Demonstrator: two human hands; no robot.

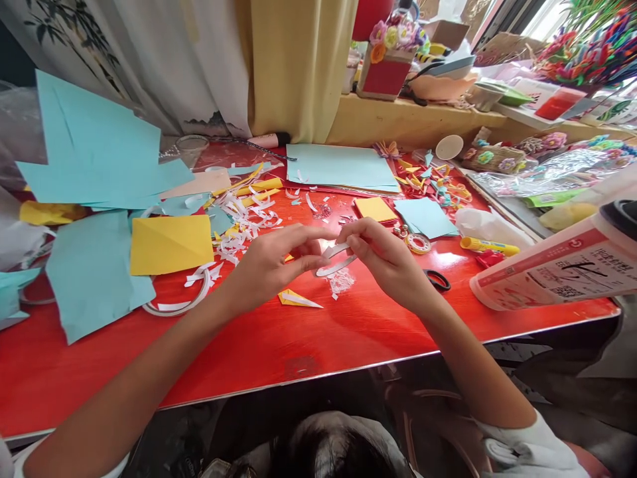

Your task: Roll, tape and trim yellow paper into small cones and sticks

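Both hands meet over the middle of the red table (pixel 348 338), holding a thin white ring, like a narrow tape roll (pixel 332 269). My left hand (pixel 279 259) pinches its left side between thumb and fingers. On the right side, my right hand (pixel 383 259) grips the ring's upper edge with thumb and forefinger. Beneath the ring lies a small pile of white paper shreds (pixel 341 283). A folded yellow and white paper piece (pixel 299 299) rests just below my left hand.
Blue sheets (pixel 94 265), a yellow square (pixel 172 244) and paper scraps (pixel 249 216) cover the left. Behind are stacked blue paper (pixel 343 166) and yellow squares (pixel 375 209). Black scissors (pixel 438 280), a glue stick (pixel 490 247) and a large cup (pixel 552 265) stand or lie right.
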